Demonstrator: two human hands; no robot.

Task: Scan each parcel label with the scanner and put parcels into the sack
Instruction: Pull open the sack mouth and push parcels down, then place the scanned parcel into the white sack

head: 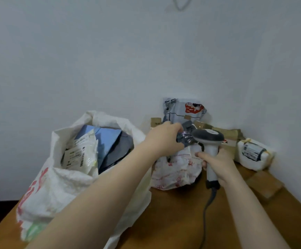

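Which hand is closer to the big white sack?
Left. The left hand is just right of the sack, beside its rim, gripping a dark parcel. The right hand is farther right, holding the scanner.

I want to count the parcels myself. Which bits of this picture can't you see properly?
Head view:
Dark grey parcel: mostly covered by the left hand gripping it and the scanner; no label shows.
Labels in the sack: too blurred to read.
Brown boxes at the back: partly behind other parcels, count unclear.
Scanner cable: cut off by the bottom edge.
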